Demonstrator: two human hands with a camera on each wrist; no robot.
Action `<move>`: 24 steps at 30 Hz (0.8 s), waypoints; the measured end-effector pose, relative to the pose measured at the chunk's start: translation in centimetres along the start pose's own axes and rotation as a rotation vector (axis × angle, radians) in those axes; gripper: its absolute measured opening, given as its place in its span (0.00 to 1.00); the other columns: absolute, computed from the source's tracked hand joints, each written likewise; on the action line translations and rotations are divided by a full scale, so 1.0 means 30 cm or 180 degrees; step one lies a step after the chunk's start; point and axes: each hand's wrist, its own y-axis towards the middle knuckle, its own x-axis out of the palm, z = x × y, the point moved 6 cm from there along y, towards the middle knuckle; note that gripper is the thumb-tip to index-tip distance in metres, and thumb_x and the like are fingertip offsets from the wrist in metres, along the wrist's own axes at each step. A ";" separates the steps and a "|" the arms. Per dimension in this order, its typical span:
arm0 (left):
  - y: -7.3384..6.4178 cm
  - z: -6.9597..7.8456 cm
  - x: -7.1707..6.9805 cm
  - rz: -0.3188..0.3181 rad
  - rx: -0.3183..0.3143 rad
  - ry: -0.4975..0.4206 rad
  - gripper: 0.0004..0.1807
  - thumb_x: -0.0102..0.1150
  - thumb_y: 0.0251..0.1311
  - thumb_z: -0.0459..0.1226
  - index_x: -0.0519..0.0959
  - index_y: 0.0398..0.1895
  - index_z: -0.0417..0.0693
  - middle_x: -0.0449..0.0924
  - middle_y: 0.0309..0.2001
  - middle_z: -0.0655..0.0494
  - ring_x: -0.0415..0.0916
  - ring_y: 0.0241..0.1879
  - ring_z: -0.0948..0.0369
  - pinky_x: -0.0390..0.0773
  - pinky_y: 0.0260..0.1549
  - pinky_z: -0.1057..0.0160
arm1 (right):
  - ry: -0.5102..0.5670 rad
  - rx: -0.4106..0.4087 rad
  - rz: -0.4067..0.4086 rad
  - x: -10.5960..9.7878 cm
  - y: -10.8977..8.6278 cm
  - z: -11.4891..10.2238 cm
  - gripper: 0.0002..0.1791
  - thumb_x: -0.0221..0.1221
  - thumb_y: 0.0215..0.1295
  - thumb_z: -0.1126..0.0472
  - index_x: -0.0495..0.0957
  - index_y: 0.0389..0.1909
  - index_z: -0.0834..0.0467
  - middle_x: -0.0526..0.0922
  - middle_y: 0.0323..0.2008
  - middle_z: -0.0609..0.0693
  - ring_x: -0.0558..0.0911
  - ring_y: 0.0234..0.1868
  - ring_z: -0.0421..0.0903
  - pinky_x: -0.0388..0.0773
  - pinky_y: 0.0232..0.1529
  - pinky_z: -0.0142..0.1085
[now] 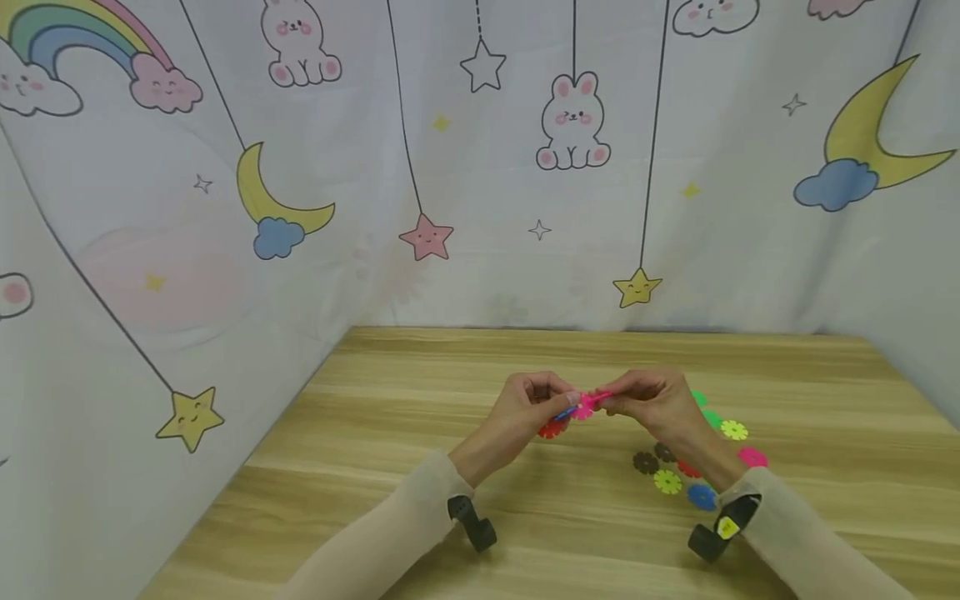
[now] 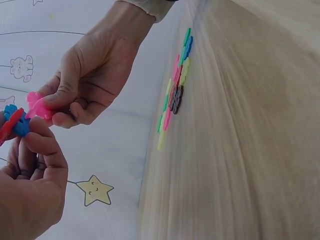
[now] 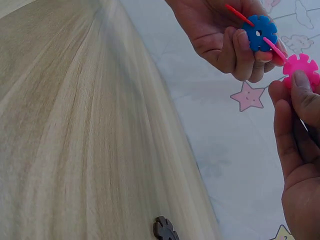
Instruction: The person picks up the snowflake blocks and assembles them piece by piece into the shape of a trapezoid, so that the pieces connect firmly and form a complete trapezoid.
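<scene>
Both hands are raised over the table, joined by a short chain of notched plastic flower discs. My left hand pinches the blue disc, which has a red disc slotted into one side. A pink disc, seen edge-on in the right wrist view, sits in the blue one's other side. My right hand holds a second pink disc between thumb and fingers, its edge meeting the first pink disc. Part of the chain is hidden behind the fingers in the head view.
Several loose discs lie flat on the wooden table around and under my right forearm, among them a yellow disc, a brown disc, a blue disc and a pink disc. A printed curtain hangs behind the table.
</scene>
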 end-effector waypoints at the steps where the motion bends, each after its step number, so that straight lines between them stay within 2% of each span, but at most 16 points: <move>1: -0.002 0.004 0.003 -0.0022 0.0020 0.0004 0.08 0.65 0.74 0.34 0.84 0.42 0.34 0.84 0.27 0.61 0.76 0.25 0.66 0.79 0.29 0.69 | -0.0025 -0.0007 0.0017 0.000 -0.001 -0.005 0.06 0.68 0.68 0.75 0.90 0.43 0.68 0.95 0.39 0.41 0.93 0.40 0.39 0.90 0.43 0.35; 10: -0.016 0.041 0.019 -0.0065 0.0211 0.0186 0.10 0.64 0.74 0.33 0.83 0.42 0.31 0.84 0.27 0.63 0.77 0.25 0.67 0.79 0.28 0.70 | -0.0299 -0.0186 0.0056 0.013 -0.008 -0.054 0.05 0.67 0.67 0.76 0.90 0.41 0.71 0.95 0.39 0.40 0.93 0.40 0.39 0.91 0.45 0.37; 15: -0.024 0.046 0.027 -0.0081 0.0213 0.0183 0.09 0.63 0.74 0.32 0.82 0.42 0.30 0.84 0.27 0.64 0.77 0.25 0.67 0.79 0.28 0.70 | -0.0236 -0.0273 0.0040 0.025 -0.006 -0.059 0.08 0.66 0.64 0.81 0.90 0.38 0.70 0.94 0.36 0.38 0.93 0.38 0.39 0.91 0.42 0.38; 17: -0.030 0.056 0.027 -0.0058 0.0267 0.0276 0.09 0.64 0.73 0.32 0.83 0.42 0.31 0.84 0.27 0.65 0.77 0.24 0.67 0.78 0.27 0.70 | -0.0216 -0.0348 0.0030 0.032 -0.006 -0.062 0.10 0.64 0.63 0.84 0.90 0.37 0.69 0.94 0.36 0.38 0.93 0.37 0.39 0.91 0.41 0.38; 20: -0.035 0.082 0.015 -0.0024 0.0484 0.0609 0.08 0.65 0.73 0.34 0.85 0.41 0.36 0.84 0.28 0.59 0.76 0.24 0.67 0.76 0.25 0.70 | -0.0306 -0.0446 0.0056 0.038 -0.006 -0.074 0.12 0.63 0.64 0.84 0.90 0.38 0.68 0.94 0.38 0.37 0.93 0.39 0.37 0.91 0.42 0.36; 24: -0.038 0.132 -0.001 0.0025 0.0912 0.1044 0.05 0.67 0.73 0.35 0.88 0.41 0.42 0.86 0.32 0.46 0.75 0.23 0.67 0.75 0.23 0.70 | -0.0524 -0.0366 0.0060 0.039 -0.008 -0.088 0.10 0.63 0.71 0.77 0.89 0.47 0.65 0.93 0.45 0.36 0.92 0.44 0.36 0.90 0.46 0.34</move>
